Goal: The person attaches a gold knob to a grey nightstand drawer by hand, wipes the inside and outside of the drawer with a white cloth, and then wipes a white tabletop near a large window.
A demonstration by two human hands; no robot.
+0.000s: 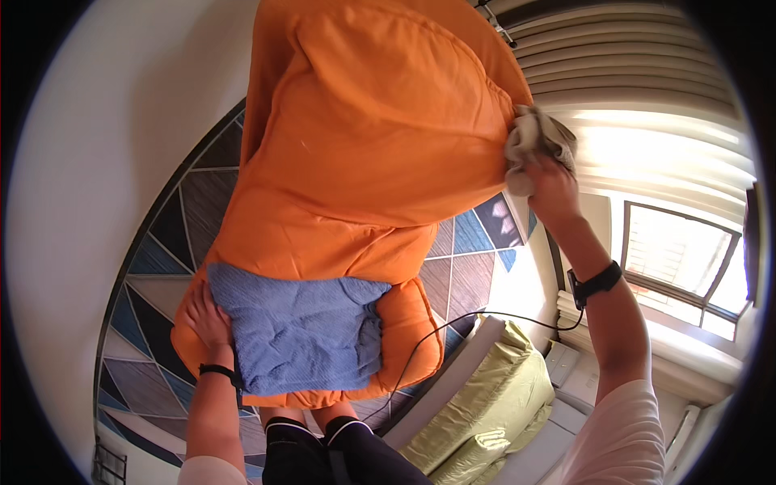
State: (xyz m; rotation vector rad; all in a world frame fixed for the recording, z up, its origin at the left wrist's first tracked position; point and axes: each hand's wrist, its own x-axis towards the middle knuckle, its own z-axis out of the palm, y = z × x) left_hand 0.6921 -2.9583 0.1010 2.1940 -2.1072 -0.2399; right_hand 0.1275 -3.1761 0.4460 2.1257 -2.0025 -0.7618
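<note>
A large orange padded chair (388, 137) fills the middle, its back rising away from me and its seat close to my legs. On the seat lies a wrinkled blue pillow (299, 331). My left hand (208, 317) rests flat against the orange cover at the pillow's left edge, fingers spread. Up at the right edge of the chair back, my right hand (552, 190) grips a bunched grey-beige cloth (535, 141), which touches the orange fabric. Part of the right fingers is hidden behind the cloth's folds.
Beneath the chair spreads a rug (153, 339) with blue, grey and beige triangles. A yellow-green cushion (485, 396) sits at lower right. A black cable (485, 314) runs from my right wrist. A window (679, 250) and curtains (622, 61) stand right; a white wall (97, 162) left.
</note>
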